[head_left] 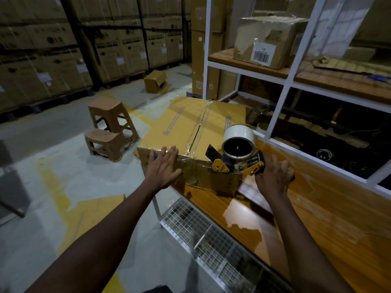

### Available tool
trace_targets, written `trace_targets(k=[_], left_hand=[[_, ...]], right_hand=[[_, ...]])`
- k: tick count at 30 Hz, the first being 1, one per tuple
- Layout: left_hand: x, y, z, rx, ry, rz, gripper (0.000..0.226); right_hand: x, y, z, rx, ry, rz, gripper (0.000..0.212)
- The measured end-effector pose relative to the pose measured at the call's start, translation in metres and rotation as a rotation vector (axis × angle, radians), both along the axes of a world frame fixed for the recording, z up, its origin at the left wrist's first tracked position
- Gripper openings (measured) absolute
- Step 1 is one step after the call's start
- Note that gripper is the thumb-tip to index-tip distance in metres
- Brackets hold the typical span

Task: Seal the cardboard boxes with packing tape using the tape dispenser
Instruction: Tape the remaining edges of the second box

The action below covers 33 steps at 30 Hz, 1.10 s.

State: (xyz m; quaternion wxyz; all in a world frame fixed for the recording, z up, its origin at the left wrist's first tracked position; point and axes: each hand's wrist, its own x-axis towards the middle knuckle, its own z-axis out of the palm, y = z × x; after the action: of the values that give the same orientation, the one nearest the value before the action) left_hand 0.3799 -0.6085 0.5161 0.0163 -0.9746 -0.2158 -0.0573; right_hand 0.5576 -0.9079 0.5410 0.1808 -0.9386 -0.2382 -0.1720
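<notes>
Left hand [164,166], fingers straight, presses flat on the near-left edge of the cardboard box [186,123]. The box, probably light with springy flaps, runs its seam away from the person. Tape dispenser [237,157], stiff, sits at the box's near-right corner, roll uppermost, nose boxward. Right hand [274,176] curls round its handle, the natural hold.

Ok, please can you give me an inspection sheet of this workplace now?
Surface: wooden table, glossy, worn patches.
Job's things: cardboard box on the table, middle seam taped; tape dispenser at its near right corner.
Clutter: flat cardboard on the floor; wire basket below the table edge.
Grippers: left hand flat on the box's near edge; right hand holds the dispenser.
Cables: nothing seen clearly.
Surroundings: two stools, white shelf, stacked cartons.
</notes>
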Motion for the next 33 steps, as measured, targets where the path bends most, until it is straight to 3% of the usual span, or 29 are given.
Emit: trace_targets(k=[5,21,28,33], left_hand=[[0.027,-0.037,0.009,0.028,0.086,-0.204,0.092],[0.023,-0.044,0.000,0.009,0.038,-0.240,0.088],[0.012,-0.012,0.010,0.001,0.084,-0.190,0.090],[0.026,-0.045,0.010,0.032,0.115,-0.237,0.093]], right_hand=[[0.004,0.003,0.005,-0.034,-0.057,0.016,0.055],[0.012,-0.051,-0.003,0.070,-0.027,-0.063,0.052],[-0.011,-0.035,-0.003,0.064,-0.001,-0.072,0.051],[-0.011,-0.031,-0.004,0.047,0.027,-0.091,0.053]])
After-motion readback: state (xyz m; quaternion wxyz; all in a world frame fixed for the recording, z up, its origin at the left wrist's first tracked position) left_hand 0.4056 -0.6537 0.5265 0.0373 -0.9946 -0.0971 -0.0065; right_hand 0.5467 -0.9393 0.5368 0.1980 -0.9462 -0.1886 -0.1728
